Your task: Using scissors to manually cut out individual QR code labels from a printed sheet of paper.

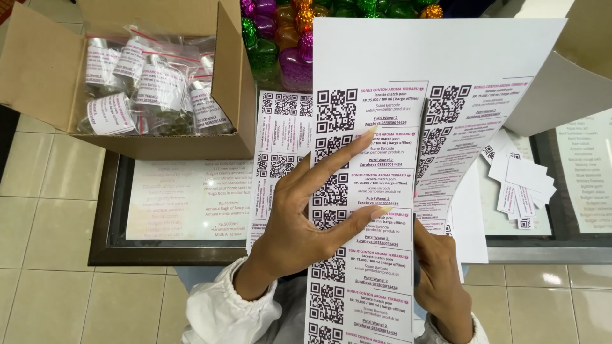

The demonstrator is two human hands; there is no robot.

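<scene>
My left hand (299,223) holds up a white sheet of printed labels (382,57), each with a square black code and pink-and-black text. Its long-nailed fingers spread across the left column. My right hand (440,274) grips the sheet's lower right part, where a strip of labels (446,153) is split away from the left column along a vertical cut. Another label sheet (280,140) lies on the table behind, partly hidden.
An open cardboard box (51,64) of small labelled bottles in plastic bags stands at the back left. Shiny coloured bottles (280,32) sit at the back. Cut label slips (519,185) lie in a pile at the right on the glass-topped table (108,248). A second cardboard box (574,70) is at the right.
</scene>
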